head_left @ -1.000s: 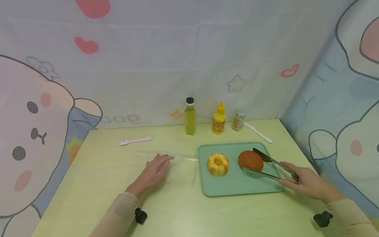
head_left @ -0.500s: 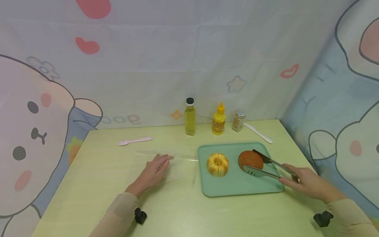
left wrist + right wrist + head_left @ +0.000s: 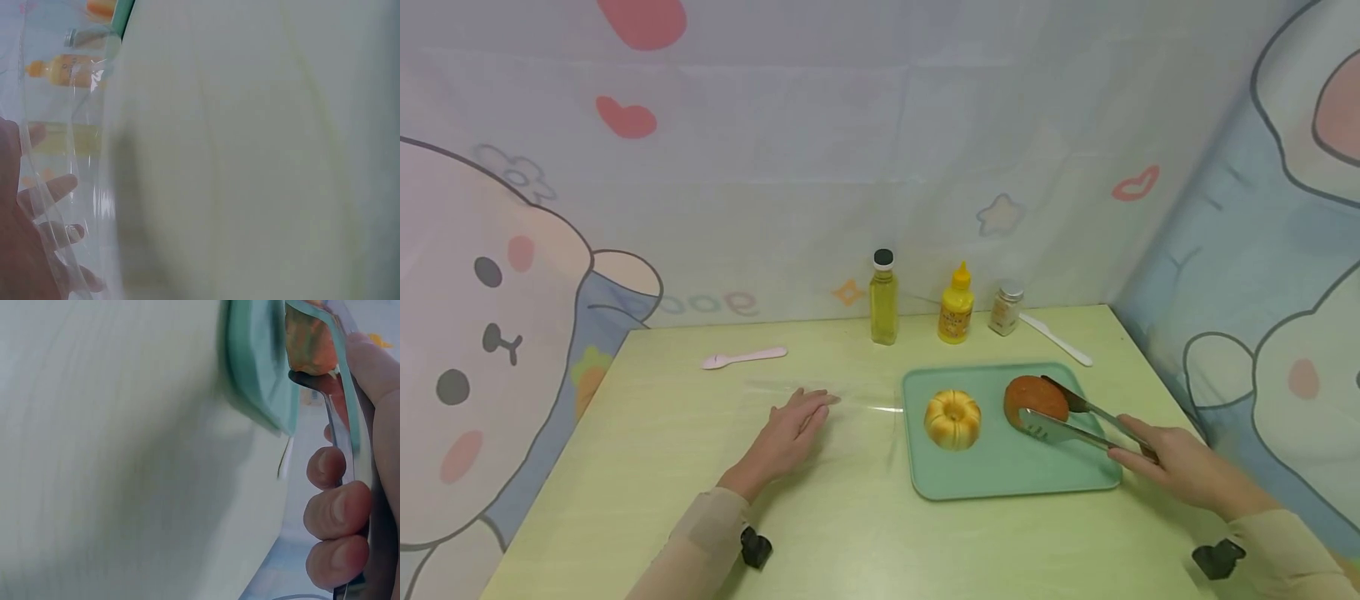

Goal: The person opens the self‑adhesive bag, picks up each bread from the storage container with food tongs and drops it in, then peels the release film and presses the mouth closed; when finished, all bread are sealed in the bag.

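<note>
My right hand (image 3: 1176,467) grips metal tongs (image 3: 1101,410), fingers curled round the handles in the right wrist view. The tong tips stand on either side of a round brown bun (image 3: 1030,398) on the right part of the green tray (image 3: 977,477). The bun is tilted slightly; whether it is clear of the tray I cannot tell. A golden fluted bun (image 3: 952,419) sits on the tray's left part. My left hand (image 3: 786,435) lies with extended fingers at a clear plastic bag (image 3: 865,429) left of the tray. In the left wrist view, the film (image 3: 94,181) covers several fingers.
Along the table's back stand an oil bottle (image 3: 883,308), a yellow squeeze bottle (image 3: 956,312) and a small seasoning jar (image 3: 1006,310). A white plastic knife (image 3: 1060,342) lies behind the tray. A pink spoon (image 3: 745,358) lies at the back left.
The near tong arm has come in against the bun as my right hand squeezed. The bun has risen and tilted a little. My left hand stays in place.
</note>
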A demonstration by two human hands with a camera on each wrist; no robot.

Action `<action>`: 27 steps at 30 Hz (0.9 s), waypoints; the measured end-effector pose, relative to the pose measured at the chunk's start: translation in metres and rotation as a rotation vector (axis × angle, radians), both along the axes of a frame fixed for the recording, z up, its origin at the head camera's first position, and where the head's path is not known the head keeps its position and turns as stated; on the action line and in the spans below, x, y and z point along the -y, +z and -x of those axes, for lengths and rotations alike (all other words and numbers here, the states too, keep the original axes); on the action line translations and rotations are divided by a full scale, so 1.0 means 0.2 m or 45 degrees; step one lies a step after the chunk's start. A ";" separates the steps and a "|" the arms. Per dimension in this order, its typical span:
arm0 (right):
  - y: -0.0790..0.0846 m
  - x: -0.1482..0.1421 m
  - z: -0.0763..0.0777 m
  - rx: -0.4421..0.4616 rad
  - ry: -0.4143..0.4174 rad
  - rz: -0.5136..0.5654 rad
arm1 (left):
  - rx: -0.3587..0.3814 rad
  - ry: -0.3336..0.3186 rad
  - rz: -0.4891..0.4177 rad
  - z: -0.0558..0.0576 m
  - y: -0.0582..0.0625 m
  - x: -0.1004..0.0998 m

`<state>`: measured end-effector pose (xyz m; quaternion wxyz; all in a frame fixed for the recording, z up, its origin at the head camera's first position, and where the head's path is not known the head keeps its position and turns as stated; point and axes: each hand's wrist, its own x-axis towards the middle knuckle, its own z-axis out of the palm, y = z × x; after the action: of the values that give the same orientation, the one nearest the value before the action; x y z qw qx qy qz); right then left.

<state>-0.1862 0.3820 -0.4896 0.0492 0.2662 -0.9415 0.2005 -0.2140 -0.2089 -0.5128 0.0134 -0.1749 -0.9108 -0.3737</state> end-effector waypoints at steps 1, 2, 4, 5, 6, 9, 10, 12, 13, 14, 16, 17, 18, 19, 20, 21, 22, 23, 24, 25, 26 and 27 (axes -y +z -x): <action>0.00 0.00 0.00 -0.031 0.011 0.011 | -0.004 0.002 0.003 0.00 0.00 0.00; 0.00 0.01 0.01 -0.063 0.025 0.021 | -0.010 0.005 0.006 0.00 0.00 0.00; 0.01 0.03 0.02 -0.115 0.041 0.033 | -0.013 0.013 0.007 0.00 0.00 0.00; 0.02 0.04 0.03 -0.138 0.049 0.030 | -0.011 0.016 0.003 0.00 0.00 0.00; 0.03 0.05 0.03 -0.153 0.054 0.026 | -0.007 0.018 -0.002 0.00 0.00 0.00; 0.07 0.10 0.05 -0.186 0.066 0.010 | -0.002 0.017 -0.013 -0.01 0.00 0.00; 0.08 0.12 0.05 -0.199 0.070 0.006 | 0.000 0.015 -0.017 -0.01 0.01 0.00; 0.10 0.17 0.06 -0.206 0.076 0.004 | -0.003 0.013 -0.018 -0.01 0.01 0.00; 0.12 0.19 0.07 -0.215 0.084 0.004 | -0.009 0.013 -0.016 -0.01 0.01 0.01; 0.13 0.22 0.07 -0.216 0.090 0.003 | -0.011 0.013 -0.013 -0.01 0.01 0.01; 0.15 0.27 0.09 -0.223 0.103 -0.003 | -0.020 0.014 -0.008 -0.01 0.01 0.01; 0.15 0.29 0.10 -0.215 0.113 -0.002 | -0.024 0.015 -0.006 -0.01 0.01 0.01; 0.16 0.31 0.11 -0.215 0.124 -0.004 | -0.027 0.016 -0.006 -0.01 0.01 0.01; 0.16 0.33 0.12 -0.213 0.136 -0.004 | -0.031 0.018 -0.004 -0.01 0.01 0.01; 0.17 0.36 0.13 -0.214 0.151 -0.002 | -0.036 0.021 0.000 -0.01 0.01 0.01; 0.17 0.38 0.14 -0.219 0.169 0.002 | -0.044 0.025 0.005 -0.01 0.01 0.01; 0.18 0.40 0.15 -0.222 0.187 0.006 | -0.052 0.029 0.011 -0.01 0.01 0.01; 0.18 0.42 0.15 -0.226 0.207 0.012 | -0.057 0.031 0.014 -0.01 0.01 0.01; 0.18 0.44 0.16 -0.237 0.224 0.010 | -0.066 0.030 0.018 -0.01 0.01 0.01; 0.19 0.46 0.16 -0.243 0.237 0.009 | -0.074 0.029 0.026 -0.01 0.02 0.01; 0.19 0.48 0.17 -0.244 0.250 0.008 | -0.082 0.027 0.033 -0.02 0.02 0.01; 0.20 0.51 0.17 -0.242 0.257 0.004 | -0.088 0.025 0.035 -0.02 0.02 0.01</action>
<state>-0.2205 0.2809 -0.4496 0.1183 0.3774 -0.9007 0.1799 -0.2105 -0.2111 -0.5089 0.0461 -0.1791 -0.9165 -0.3546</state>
